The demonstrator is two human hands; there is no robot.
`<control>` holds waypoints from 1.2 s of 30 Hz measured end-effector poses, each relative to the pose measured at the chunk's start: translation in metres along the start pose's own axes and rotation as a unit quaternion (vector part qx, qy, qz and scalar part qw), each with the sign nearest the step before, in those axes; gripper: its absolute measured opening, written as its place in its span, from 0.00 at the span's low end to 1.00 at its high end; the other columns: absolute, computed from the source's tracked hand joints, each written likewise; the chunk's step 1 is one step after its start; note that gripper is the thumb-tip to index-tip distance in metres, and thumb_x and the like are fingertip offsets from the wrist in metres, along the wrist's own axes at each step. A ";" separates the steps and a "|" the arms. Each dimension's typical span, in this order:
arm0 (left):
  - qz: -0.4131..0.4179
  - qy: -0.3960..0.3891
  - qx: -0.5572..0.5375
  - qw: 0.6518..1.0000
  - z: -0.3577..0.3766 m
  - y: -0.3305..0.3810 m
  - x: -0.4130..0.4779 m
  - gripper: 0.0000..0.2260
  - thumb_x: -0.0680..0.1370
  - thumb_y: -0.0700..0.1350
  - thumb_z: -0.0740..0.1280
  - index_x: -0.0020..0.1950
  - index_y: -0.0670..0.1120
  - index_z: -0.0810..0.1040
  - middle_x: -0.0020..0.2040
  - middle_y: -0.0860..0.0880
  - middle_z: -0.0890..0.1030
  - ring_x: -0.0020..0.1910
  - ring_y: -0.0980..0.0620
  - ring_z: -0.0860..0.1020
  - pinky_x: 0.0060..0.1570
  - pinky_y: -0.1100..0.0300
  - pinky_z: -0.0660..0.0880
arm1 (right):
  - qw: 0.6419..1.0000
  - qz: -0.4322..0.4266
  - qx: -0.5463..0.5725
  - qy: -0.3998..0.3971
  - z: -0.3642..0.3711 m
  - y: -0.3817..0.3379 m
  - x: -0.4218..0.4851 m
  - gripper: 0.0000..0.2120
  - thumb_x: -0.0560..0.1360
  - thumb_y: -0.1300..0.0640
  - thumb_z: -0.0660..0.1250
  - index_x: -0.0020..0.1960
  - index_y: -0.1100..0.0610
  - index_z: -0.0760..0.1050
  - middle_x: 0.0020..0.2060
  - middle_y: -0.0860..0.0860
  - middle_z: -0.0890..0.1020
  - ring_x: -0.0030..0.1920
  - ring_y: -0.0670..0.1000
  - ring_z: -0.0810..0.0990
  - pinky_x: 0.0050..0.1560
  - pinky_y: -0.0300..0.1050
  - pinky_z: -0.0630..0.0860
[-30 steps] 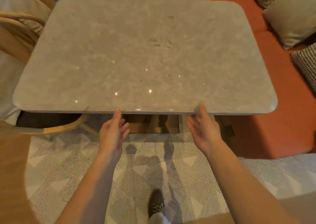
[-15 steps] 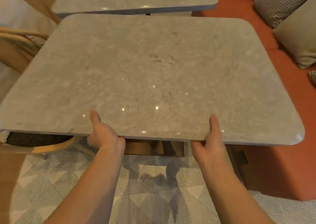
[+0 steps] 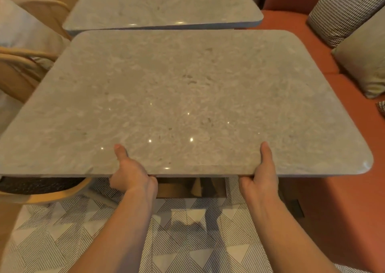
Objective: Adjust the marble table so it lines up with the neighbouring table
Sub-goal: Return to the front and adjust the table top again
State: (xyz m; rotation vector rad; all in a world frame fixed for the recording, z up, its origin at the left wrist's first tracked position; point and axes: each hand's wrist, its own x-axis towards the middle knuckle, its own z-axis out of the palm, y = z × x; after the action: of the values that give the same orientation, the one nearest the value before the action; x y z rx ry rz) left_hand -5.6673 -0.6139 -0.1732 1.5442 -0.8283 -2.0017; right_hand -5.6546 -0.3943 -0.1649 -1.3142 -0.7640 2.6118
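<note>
The marble table (image 3: 183,97) fills the middle of the view, a grey rectangular top with rounded corners. My left hand (image 3: 130,172) grips its near edge, thumb on top and fingers hidden underneath. My right hand (image 3: 261,174) grips the same edge further right in the same way. The neighbouring table (image 3: 162,3) of matching marble stands just beyond the far edge, and its right end stops further left than the near table's right end. A narrow gap shows between the two tops.
An orange bench seat (image 3: 343,199) with cushions (image 3: 362,54) runs along the right side. Wooden chairs (image 3: 23,64) stand at the left, one with a dark seat (image 3: 39,184) tucked under the table. A brass table base (image 3: 191,187) stands on the patterned floor (image 3: 187,241).
Both hands went from open just below the near edge to gripping it with thumbs on top. The view has come closer and more of the neighbouring table shows.
</note>
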 end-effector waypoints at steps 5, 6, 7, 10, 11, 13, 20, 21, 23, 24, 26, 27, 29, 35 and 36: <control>-0.008 0.009 -0.013 1.000 0.014 -0.014 -0.013 0.31 0.75 0.62 0.78 0.70 0.45 0.76 0.62 0.49 0.85 0.59 0.47 0.87 0.60 0.44 0.85 | 1.000 -0.023 -0.017 0.001 0.013 -0.017 0.025 0.20 0.78 0.52 0.79 0.67 0.54 0.80 0.60 0.53 0.89 0.60 0.56 0.89 0.67 0.62 0.84; -0.008 0.010 -0.020 1.000 0.018 -0.017 -0.016 0.31 0.76 0.61 0.78 0.71 0.45 0.75 0.62 0.49 0.85 0.58 0.47 0.87 0.59 0.44 0.86 | 0.999 -0.026 -0.020 0.002 0.015 -0.021 0.029 0.19 0.78 0.52 0.80 0.65 0.54 0.81 0.59 0.53 0.89 0.59 0.56 0.89 0.67 0.62 0.84; -0.007 0.015 -0.025 1.000 0.023 -0.018 -0.019 0.32 0.76 0.61 0.78 0.71 0.44 0.74 0.62 0.49 0.84 0.58 0.47 0.86 0.59 0.45 0.86 | 0.999 -0.028 -0.022 0.003 0.018 -0.024 0.032 0.18 0.77 0.52 0.80 0.64 0.54 0.80 0.59 0.54 0.89 0.59 0.56 0.90 0.66 0.62 0.85; 0.002 0.034 -0.021 0.999 0.034 -0.025 -0.025 0.33 0.77 0.60 0.77 0.73 0.43 0.72 0.63 0.49 0.82 0.60 0.48 0.84 0.59 0.51 0.85 | 0.999 -0.037 -0.021 0.018 0.029 -0.033 0.041 0.22 0.75 0.54 0.82 0.65 0.55 0.79 0.60 0.55 0.88 0.58 0.57 0.90 0.63 0.64 0.86; 0.004 0.037 -0.019 0.999 0.038 -0.029 -0.026 0.33 0.77 0.61 0.77 0.74 0.43 0.71 0.63 0.49 0.82 0.60 0.48 0.84 0.59 0.53 0.84 | 0.999 -0.042 -0.016 0.025 0.032 -0.037 0.044 0.23 0.74 0.55 0.83 0.65 0.55 0.79 0.61 0.56 0.88 0.58 0.57 0.90 0.62 0.66 0.86; 0.005 0.037 -0.017 0.999 0.043 -0.034 -0.027 0.34 0.77 0.62 0.76 0.74 0.43 0.71 0.64 0.49 0.81 0.62 0.47 0.83 0.60 0.53 0.83 | 0.998 -0.044 -0.010 0.034 0.037 -0.041 0.050 0.21 0.73 0.56 0.84 0.60 0.55 0.78 0.60 0.56 0.88 0.58 0.59 0.90 0.61 0.67 0.86; 0.010 0.045 -0.011 0.999 0.043 -0.037 -0.025 0.35 0.77 0.63 0.76 0.75 0.44 0.71 0.67 0.47 0.82 0.65 0.46 0.84 0.67 0.46 0.82 | 0.997 -0.051 -0.034 0.051 0.038 -0.041 0.053 0.17 0.74 0.55 0.84 0.53 0.53 0.76 0.59 0.55 0.88 0.56 0.58 0.90 0.60 0.66 0.87; 0.012 0.045 -0.013 0.999 0.043 -0.037 -0.024 0.35 0.77 0.63 0.76 0.75 0.44 0.71 0.67 0.47 0.83 0.64 0.46 0.84 0.66 0.46 0.82 | 0.997 -0.050 -0.037 0.053 0.038 -0.041 0.052 0.17 0.74 0.55 0.84 0.53 0.53 0.76 0.59 0.55 0.88 0.56 0.58 0.90 0.60 0.66 0.87; 0.012 0.042 -0.017 0.999 0.043 -0.039 -0.023 0.34 0.77 0.62 0.76 0.75 0.45 0.71 0.66 0.48 0.83 0.63 0.46 0.85 0.65 0.46 0.83 | 0.996 -0.049 -0.041 0.054 0.038 -0.041 0.052 0.18 0.73 0.55 0.84 0.54 0.53 0.77 0.59 0.55 0.88 0.56 0.57 0.90 0.58 0.66 0.87; 0.013 0.043 -0.015 0.999 0.042 -0.039 -0.022 0.34 0.77 0.62 0.76 0.74 0.45 0.71 0.66 0.48 0.83 0.62 0.47 0.85 0.64 0.48 0.84 | 0.996 -0.050 -0.043 0.056 0.039 -0.041 0.052 0.19 0.73 0.54 0.84 0.56 0.53 0.78 0.58 0.54 0.88 0.55 0.57 0.90 0.58 0.66 0.87; 0.010 0.045 -0.008 0.999 0.043 -0.039 -0.020 0.33 0.77 0.63 0.76 0.72 0.44 0.72 0.62 0.50 0.83 0.60 0.48 0.84 0.61 0.53 0.83 | 0.996 -0.057 -0.045 0.058 0.039 -0.040 0.052 0.22 0.73 0.53 0.84 0.62 0.54 0.78 0.58 0.54 0.89 0.54 0.56 0.91 0.57 0.65 0.88; 0.013 0.049 -0.003 0.999 0.044 -0.039 -0.018 0.31 0.78 0.63 0.75 0.70 0.44 0.72 0.59 0.51 0.83 0.59 0.49 0.84 0.58 0.56 0.83 | 0.995 -0.062 -0.047 0.058 0.040 -0.040 0.052 0.23 0.73 0.53 0.84 0.64 0.54 0.78 0.58 0.54 0.89 0.54 0.56 0.91 0.56 0.65 0.88; 0.013 0.051 0.004 0.999 0.043 -0.040 -0.016 0.31 0.78 0.63 0.75 0.70 0.43 0.72 0.60 0.49 0.83 0.60 0.47 0.84 0.60 0.55 0.83 | 0.995 -0.066 -0.057 0.058 0.040 -0.038 0.051 0.21 0.74 0.52 0.83 0.61 0.54 0.78 0.59 0.54 0.89 0.54 0.56 0.91 0.56 0.65 0.88; -0.017 0.021 0.027 0.999 0.037 -0.033 -0.020 0.33 0.78 0.63 0.75 0.73 0.42 0.75 0.66 0.46 0.85 0.63 0.45 0.85 0.66 0.47 0.83 | 0.986 -0.079 -0.122 0.080 0.042 -0.015 0.021 0.17 0.76 0.51 0.81 0.56 0.55 0.76 0.61 0.54 0.86 0.54 0.54 0.88 0.52 0.56 0.88; -0.049 -0.006 0.054 0.997 0.031 -0.027 -0.022 0.33 0.78 0.65 0.74 0.72 0.43 0.76 0.64 0.46 0.86 0.61 0.44 0.86 0.63 0.45 0.84 | 0.980 -0.063 -0.179 0.061 0.041 0.000 0.006 0.17 0.78 0.51 0.79 0.60 0.57 0.77 0.62 0.55 0.86 0.55 0.54 0.87 0.50 0.52 0.86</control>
State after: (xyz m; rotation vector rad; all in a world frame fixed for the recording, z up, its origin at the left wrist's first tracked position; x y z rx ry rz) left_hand -5.6916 -0.5739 -0.1718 1.6642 -0.8946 -2.0670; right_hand -5.6901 -0.4074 -0.1491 -1.4401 -1.2960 2.3433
